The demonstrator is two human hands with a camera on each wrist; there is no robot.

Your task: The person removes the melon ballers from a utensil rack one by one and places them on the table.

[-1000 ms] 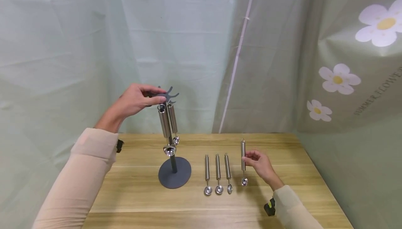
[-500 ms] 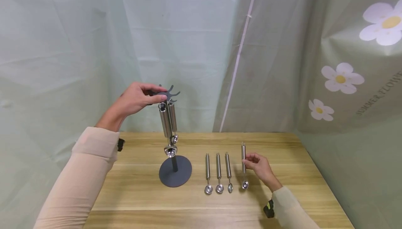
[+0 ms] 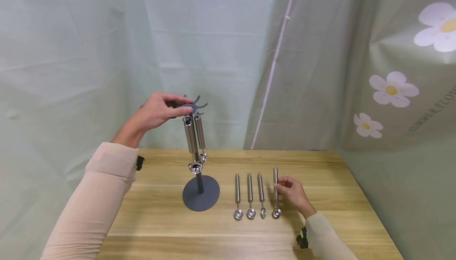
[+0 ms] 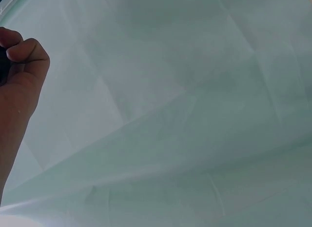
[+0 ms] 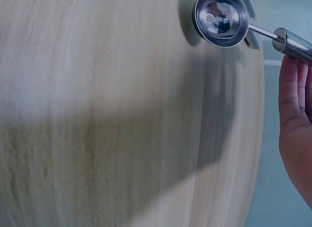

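From the head view, the left hand pinches the forked top of the dark grey metal stand with a round base, where two steel scoops hang, left of centre on the pale wooden worktop. The right hand rests curled fingertips on the handle of the rightmost slim steel scoop, lying beside three matching scoops to its left. The right wrist view shows that scoop's shiny round bowl flat on the wood and fingers against the handle. The left wrist view shows only curled fingers before the pale green curtain.
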